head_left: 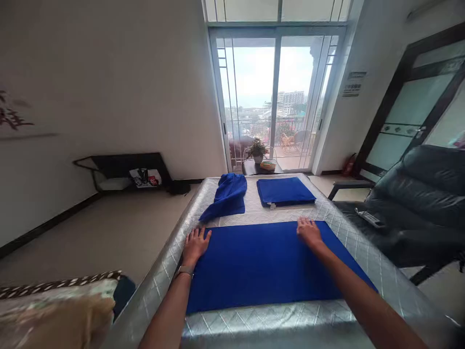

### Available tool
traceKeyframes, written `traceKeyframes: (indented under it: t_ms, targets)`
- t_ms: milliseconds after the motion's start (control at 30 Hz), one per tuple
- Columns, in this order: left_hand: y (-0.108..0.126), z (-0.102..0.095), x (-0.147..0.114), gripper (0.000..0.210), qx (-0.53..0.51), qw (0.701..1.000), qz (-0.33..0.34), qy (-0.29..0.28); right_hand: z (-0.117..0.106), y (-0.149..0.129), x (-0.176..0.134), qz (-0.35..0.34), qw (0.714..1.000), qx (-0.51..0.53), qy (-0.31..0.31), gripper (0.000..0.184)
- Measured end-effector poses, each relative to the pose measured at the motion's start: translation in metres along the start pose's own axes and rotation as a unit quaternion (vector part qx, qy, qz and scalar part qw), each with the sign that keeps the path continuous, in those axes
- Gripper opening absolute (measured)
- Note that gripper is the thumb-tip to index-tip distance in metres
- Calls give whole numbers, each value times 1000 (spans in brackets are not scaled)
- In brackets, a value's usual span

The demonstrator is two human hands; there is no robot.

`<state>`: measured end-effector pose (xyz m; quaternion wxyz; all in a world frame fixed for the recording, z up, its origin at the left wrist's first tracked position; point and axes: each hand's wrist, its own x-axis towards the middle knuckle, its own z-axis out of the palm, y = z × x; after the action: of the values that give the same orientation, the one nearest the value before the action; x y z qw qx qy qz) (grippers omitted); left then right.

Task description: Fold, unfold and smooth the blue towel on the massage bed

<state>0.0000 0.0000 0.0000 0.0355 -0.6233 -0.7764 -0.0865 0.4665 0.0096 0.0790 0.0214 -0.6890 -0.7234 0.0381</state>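
Note:
A blue cloth (265, 266) lies flat as a wide rectangle on the table with the quilted silver cover (232, 324). My left hand (195, 246) rests at its far left corner, fingers spread, with a band on the wrist. On the cloth near its far edge, right of the middle, lies my right hand (308, 231), palm down with the fingers slightly bent. Beyond the cloth, a crumpled blue cloth (228, 195) sits at the left. To its right is a neatly folded blue cloth (285, 190) with a small white tag at its near edge.
A dark padded armchair (410, 213) stands close on the right, with a pale remote-like object (370, 218) on its seat. Past the table's far end, a small table (250, 168) holds a potted plant (257, 149) before the glass sliding door (250, 87). Fabric items (61, 310) are at lower left.

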Motion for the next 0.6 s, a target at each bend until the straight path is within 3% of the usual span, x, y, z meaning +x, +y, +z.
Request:
traceKeyframes:
  t_ms: [167,300,433,600]
  targets:
    - [3,0,0,68,-7,1000,-13,-7,40,-91,0,-136,990,42,-11,61]
    - [1,1,2,67,-9,1000,-17,-12,58,-109,4,-154,985,76,-21,68]
    - [-3,6,5,66,-12,1000,-21,-17,65,-70,10,-129,989,63,-24,69]
    - [-4,12,7,65,-7,1000,-19,-2,68,50,16,-26,1000,11,-7,67]
